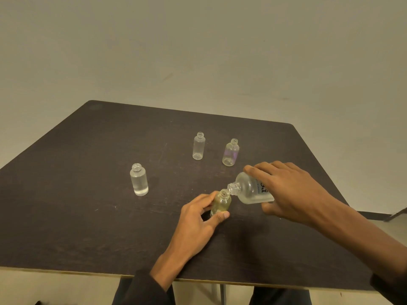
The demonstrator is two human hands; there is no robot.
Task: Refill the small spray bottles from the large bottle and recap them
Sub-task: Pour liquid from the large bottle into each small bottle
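In the head view, the right hand (288, 190) wraps its fingers over the top of the large bottle (253, 191), with the thumb curled beneath, and holds it tipped almost on its side, neck pointing left and slightly down. The open mouth of that bottle sits just above and touching, or very nearly touching, the threaded neck of a small yellowish bottle (221, 203). The left hand (198, 219) steadies this small bottle near the front middle of the dark table (88, 216), thumb pressed against its lower front and fingers curled round its far side. Three more small bottles stand uncapped and upright, well apart from the hands: a clear one (139, 179) to the left that seems to hold liquid, a slim frosted one (198, 146) farther back, and a purple-tinted one (230, 152) beside it. No caps or spray heads are visible anywhere. The step in hand looks to be pouring into the yellowish bottle. To do it well, the large bottle's lip should stay centred over the narrow opening and tilt only gradually, so a thin stream forms rather than a gush. The left hand should keep the small bottle upright and planted on the table. Whether liquid is flowing cannot be told here, so the level inside deserves close watching, with the tilt eased back before the neck fills.
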